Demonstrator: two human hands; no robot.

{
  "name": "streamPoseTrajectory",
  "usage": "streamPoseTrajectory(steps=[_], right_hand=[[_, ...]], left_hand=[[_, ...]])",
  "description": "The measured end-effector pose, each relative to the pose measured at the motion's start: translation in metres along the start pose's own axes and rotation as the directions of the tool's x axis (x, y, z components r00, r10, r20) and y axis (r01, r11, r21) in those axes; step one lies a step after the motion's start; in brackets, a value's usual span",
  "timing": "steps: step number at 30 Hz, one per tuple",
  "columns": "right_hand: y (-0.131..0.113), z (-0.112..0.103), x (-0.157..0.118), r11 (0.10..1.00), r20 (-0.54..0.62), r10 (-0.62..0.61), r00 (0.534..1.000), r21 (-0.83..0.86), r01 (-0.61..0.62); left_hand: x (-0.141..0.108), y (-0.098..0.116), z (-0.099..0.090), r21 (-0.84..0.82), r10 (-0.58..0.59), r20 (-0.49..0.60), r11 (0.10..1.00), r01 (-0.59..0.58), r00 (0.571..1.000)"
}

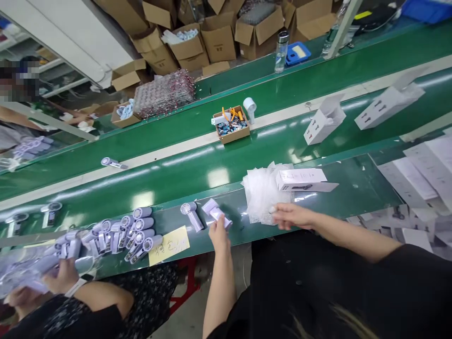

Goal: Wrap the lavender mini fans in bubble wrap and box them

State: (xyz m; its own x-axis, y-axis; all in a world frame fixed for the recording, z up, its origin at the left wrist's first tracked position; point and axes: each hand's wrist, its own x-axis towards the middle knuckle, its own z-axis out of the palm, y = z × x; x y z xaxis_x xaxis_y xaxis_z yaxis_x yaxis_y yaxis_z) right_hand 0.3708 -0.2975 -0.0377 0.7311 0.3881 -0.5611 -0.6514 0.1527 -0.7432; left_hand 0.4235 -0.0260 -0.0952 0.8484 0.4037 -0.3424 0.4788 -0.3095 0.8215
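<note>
My left hand (219, 233) is closed on a lavender handheld fan (221, 215) at the front edge of the green bench; part of the fan is hidden by the fingers. Just left of it lies another lavender handheld fan (192, 216) with a round head. My right hand (291, 216) is over the lower edge of a pile of translucent plastic bags (259, 193). Its fingers are curled together, with a small whitish spot at their tips that I cannot make out. Against the bags rests a white printed box (302, 179) with its flap open.
A co-worker's hands (63, 278) handle lavender parts at left, beside several grouped fans (141, 230) and a yellow paper note (169, 245). Across the green belt (197, 165) stand a small carton of tools (235, 136) and open white boxes (323, 122). Flat white boxes (420, 179) lie right.
</note>
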Motion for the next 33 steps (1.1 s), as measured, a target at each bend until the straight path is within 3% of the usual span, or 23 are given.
streamPoseTrajectory(steps=[2, 3, 4, 6, 7, 9, 11, 13, 15, 17, 18, 20, 23, 26, 28, 30, 33], right_hand=[[0.015, 0.023, 0.019, 0.95, -0.011, -0.014, 1.0, 0.31, 0.017], [0.018, 0.028, 0.024, 0.91, -0.025, -0.041, 0.999, 0.412, 0.047], [0.02, 0.029, 0.026, 0.877, -0.049, -0.071, 0.996, 0.473, 0.086], [0.02, 0.021, 0.021, 0.841, -0.147, -0.103, 0.984, 0.516, 0.165], [0.02, 0.014, 0.014, 0.827, -0.213, -0.098, 0.972, 0.526, 0.199], [0.02, -0.003, -0.004, 0.789, -0.296, -0.074, 0.952, 0.567, 0.237], [0.022, -0.019, -0.024, 0.75, -0.299, -0.061, 0.952, 0.615, 0.241], [0.025, -0.031, -0.042, 0.741, -0.279, -0.066, 0.958, 0.63, 0.234], [0.028, -0.037, -0.056, 0.765, -0.284, -0.076, 0.956, 0.598, 0.238], [0.031, -0.038, -0.066, 0.809, -0.267, -0.088, 0.96, 0.543, 0.226], [0.031, -0.037, -0.07, 0.831, -0.234, -0.099, 0.967, 0.515, 0.21], [0.03, -0.031, -0.076, 0.868, -0.121, -0.113, 0.986, 0.471, 0.157], [0.025, -0.012, -0.076, 0.891, 0.092, -0.087, 0.992, 0.453, 0.036], [0.02, 0.006, -0.066, 0.894, 0.2, -0.015, 0.98, 0.441, -0.076], [0.019, 0.012, -0.058, 0.898, 0.173, 0.004, 0.985, 0.434, -0.08], [0.02, 0.011, -0.054, 0.908, 0.088, 0.018, 0.996, 0.416, -0.053], [0.024, 0.004, -0.054, 0.926, -0.053, 0.055, 0.997, 0.377, -0.031]], left_hand=[[-0.039, 0.002, 0.018, -0.244, 0.043, 0.211, 0.97, 0.01, 0.976], [-0.056, 0.003, 0.025, -0.265, 0.107, 0.307, 0.964, -0.023, 0.946], [-0.069, 0.004, 0.031, -0.247, 0.192, 0.39, 0.964, -0.098, 0.901], [-0.078, 0.007, 0.04, -0.133, 0.392, 0.464, 0.918, -0.375, 0.794], [-0.075, 0.009, 0.043, -0.055, 0.499, 0.494, 0.835, -0.547, 0.712], [-0.056, 0.012, 0.047, 0.123, 0.643, 0.577, 0.541, -0.832, 0.504], [-0.031, 0.014, 0.052, 0.244, 0.614, 0.723, 0.202, -0.948, 0.317], [-0.01, 0.015, 0.057, 0.283, 0.49, 0.836, -0.004, -0.959, 0.245], [0.002, 0.018, 0.059, 0.266, 0.409, 0.887, -0.071, -0.961, 0.215], [0.002, 0.024, 0.059, 0.256, 0.444, 0.87, -0.037, -0.966, 0.214], [-0.002, 0.029, 0.058, 0.261, 0.5, 0.833, 0.018, -0.965, 0.235], [-0.015, 0.041, 0.054, 0.272, 0.604, 0.721, 0.203, -0.941, 0.338], [-0.044, 0.059, 0.047, 0.201, 0.598, 0.619, 0.507, -0.838, 0.51], [-0.068, 0.07, 0.044, 0.043, 0.494, 0.645, 0.738, -0.673, 0.583], [-0.076, 0.07, 0.044, -0.061, 0.425, 0.647, 0.856, -0.513, 0.633], [-0.079, 0.066, 0.044, -0.143, 0.388, 0.627, 0.91, -0.389, 0.676], [-0.081, 0.058, 0.043, -0.204, 0.453, 0.591, 0.885, -0.419, 0.668]])
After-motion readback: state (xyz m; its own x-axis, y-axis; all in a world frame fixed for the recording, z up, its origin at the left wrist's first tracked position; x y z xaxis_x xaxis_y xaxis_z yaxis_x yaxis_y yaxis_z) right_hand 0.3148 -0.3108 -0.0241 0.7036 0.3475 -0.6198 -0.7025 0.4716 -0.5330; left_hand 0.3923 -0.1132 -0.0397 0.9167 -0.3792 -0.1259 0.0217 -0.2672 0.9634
